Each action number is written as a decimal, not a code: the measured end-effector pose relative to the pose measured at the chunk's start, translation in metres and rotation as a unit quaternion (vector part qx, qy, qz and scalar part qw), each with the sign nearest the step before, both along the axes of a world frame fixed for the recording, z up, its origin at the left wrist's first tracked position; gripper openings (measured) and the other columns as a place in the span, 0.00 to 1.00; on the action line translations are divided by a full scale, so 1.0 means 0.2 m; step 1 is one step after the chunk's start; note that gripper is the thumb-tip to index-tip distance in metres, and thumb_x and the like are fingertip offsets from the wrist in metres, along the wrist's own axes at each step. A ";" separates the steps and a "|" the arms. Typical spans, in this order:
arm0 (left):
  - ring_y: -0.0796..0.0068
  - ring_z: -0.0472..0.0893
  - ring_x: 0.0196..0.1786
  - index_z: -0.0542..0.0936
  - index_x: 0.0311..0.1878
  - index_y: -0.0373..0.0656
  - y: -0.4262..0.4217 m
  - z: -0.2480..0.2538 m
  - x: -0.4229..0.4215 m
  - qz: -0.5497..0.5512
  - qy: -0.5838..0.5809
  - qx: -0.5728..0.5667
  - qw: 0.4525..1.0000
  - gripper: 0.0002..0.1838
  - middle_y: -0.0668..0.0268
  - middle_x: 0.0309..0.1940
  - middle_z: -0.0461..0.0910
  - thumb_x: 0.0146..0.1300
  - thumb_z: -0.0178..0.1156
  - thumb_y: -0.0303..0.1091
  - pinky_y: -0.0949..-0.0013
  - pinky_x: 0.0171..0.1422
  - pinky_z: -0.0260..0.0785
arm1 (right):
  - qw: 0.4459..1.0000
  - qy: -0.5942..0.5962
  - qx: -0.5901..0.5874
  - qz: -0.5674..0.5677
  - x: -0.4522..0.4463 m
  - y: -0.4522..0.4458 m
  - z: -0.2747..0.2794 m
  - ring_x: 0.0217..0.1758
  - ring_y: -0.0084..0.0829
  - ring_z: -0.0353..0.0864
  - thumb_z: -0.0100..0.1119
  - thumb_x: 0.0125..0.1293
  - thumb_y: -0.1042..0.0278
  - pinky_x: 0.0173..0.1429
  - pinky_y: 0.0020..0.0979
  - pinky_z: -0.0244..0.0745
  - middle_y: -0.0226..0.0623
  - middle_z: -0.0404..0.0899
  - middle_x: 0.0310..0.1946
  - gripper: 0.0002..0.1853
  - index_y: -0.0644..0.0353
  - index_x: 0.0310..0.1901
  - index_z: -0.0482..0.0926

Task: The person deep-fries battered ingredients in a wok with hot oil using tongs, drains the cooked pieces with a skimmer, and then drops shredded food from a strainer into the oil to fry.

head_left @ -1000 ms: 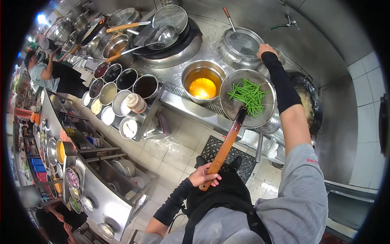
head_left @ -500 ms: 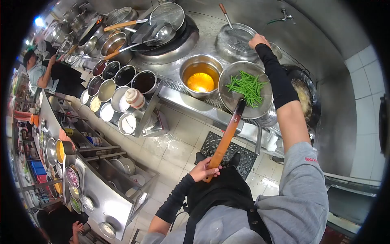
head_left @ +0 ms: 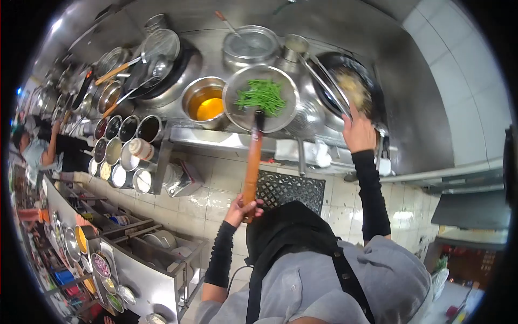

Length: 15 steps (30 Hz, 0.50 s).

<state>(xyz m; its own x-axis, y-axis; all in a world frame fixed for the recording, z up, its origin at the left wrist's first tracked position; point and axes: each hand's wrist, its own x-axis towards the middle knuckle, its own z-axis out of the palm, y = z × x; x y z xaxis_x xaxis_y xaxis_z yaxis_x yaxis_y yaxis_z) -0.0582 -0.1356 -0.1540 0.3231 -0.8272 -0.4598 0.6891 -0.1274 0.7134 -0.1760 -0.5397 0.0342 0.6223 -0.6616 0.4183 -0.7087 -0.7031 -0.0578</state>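
Note:
My left hand [head_left: 243,209] is wrapped around the wooden handle of a round strainer [head_left: 230,102]. A heap of green beans [head_left: 263,96] lies in its bowl, level over the counter edge. My right hand [head_left: 360,134] grips long metal tongs [head_left: 330,86], whose two arms stand apart and point toward a small metal pot [head_left: 295,46] at the back. Beneath and beside the tongs is a dark wok [head_left: 329,62] with pale, bubbling food [head_left: 353,89] in it. Left of the strainer stands a metal pot of orange-yellow liquid [head_left: 208,105].
A lidded pot [head_left: 251,46] stands behind the strainer. On the left are several sauce and seasoning containers [head_left: 148,128], a squeeze bottle [head_left: 141,149] and another burner holding ladles and a strainer [head_left: 162,46]. A co-worker [head_left: 40,151] stands far left. A perforated mat [head_left: 291,189] lies on the floor.
My right hand has left the lidded pot area and moved right to the wok, now holding tongs. My left hand still holds the strainer of beans. The view has turned right.

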 end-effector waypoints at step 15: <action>0.55 0.85 0.46 0.81 0.53 0.39 -1.14 -0.03 -1.00 -0.210 -0.528 0.061 0.821 0.15 0.53 0.42 0.85 0.63 0.59 0.27 0.58 0.54 0.77 | 0.940 -0.181 0.241 -0.161 -2.12 0.09 -0.89 0.30 0.50 0.82 0.63 0.67 0.60 0.35 0.48 0.76 0.46 0.80 0.32 0.23 0.49 0.64 0.78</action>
<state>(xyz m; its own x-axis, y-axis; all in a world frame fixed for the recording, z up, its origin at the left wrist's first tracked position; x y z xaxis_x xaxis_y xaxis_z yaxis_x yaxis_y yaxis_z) -0.2574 -0.3633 -0.1594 0.2931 -0.9362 -0.1939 -0.4274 -0.3097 0.8494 -0.5996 -0.5222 -0.1430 0.2325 -0.9579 0.1684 -0.7522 -0.2868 -0.5932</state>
